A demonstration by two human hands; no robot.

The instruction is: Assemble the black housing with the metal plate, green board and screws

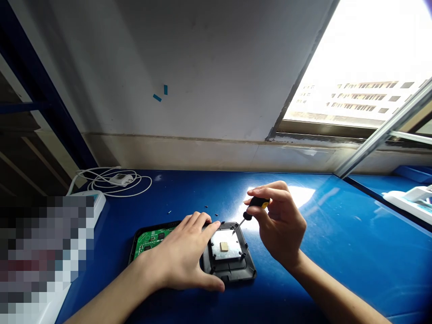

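Note:
My right hand (282, 222) grips a screwdriver (259, 202) with a short black and yellow handle. Its thin shaft slants down to the upper right corner of a silvery metal plate (219, 254), which carries a small tan square pad (224, 246). That plate sits inside a black plastic cover (232, 273) lying on the table. My left hand (184, 252) spans the cover's left side, index finger at the top edge and thumb near the bottom edge. Partly hidden under this hand is a green circuit board (151, 238) in a black housing.
Small dark screws (216, 214) lie behind the cover on the blue table (337, 252). A coiled white cable (135, 194) with an adapter (121, 180) rests at the back left. Beside it stands a white device (99, 202), partly pixelated. A metal bar (367, 139) slants up on the right.

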